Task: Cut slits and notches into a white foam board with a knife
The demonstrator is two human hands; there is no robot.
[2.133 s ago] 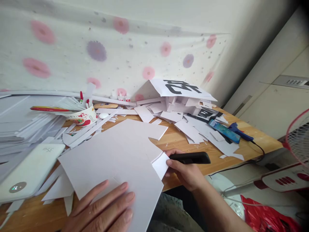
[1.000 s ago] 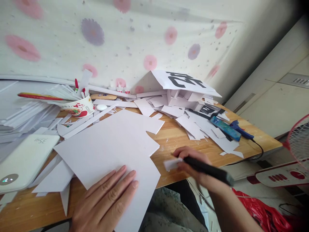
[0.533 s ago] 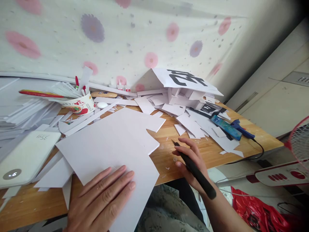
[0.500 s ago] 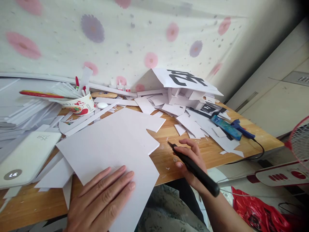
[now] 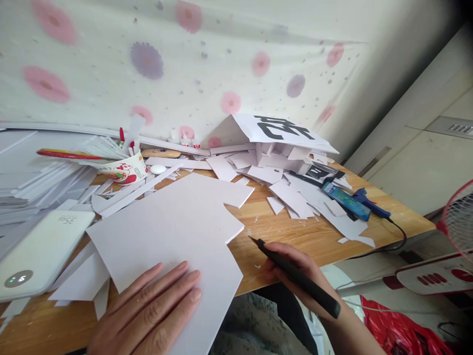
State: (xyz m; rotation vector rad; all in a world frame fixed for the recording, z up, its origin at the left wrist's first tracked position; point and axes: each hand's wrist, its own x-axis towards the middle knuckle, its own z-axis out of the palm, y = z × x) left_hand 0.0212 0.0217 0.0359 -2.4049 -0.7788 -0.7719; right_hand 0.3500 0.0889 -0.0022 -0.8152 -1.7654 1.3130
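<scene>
A large white board [image 5: 166, 222] with notched right edges lies on the wooden table. Flat on its lower part rests my left hand [image 5: 151, 310], fingers stretched out. My right hand [image 5: 295, 271] grips a black pen-like cutter [image 5: 303, 278], its thin tip pointing left, just off the board's right edge and above bare wood. The cutter's back end sticks out toward my wrist.
White scraps [image 5: 291, 197] lie at the back right, by a phone [image 5: 345, 200] and a blue glue gun [image 5: 371, 203]. To the left stand a paper cup [image 5: 129, 170] with tools and a white power bank [image 5: 44, 251]. The table's front edge [image 5: 314, 265] runs below my right hand.
My right hand has closed its fingers more around the cutter and moved slightly down, with the tip shifted left and lower. My left hand has slid slightly down and left in view.
</scene>
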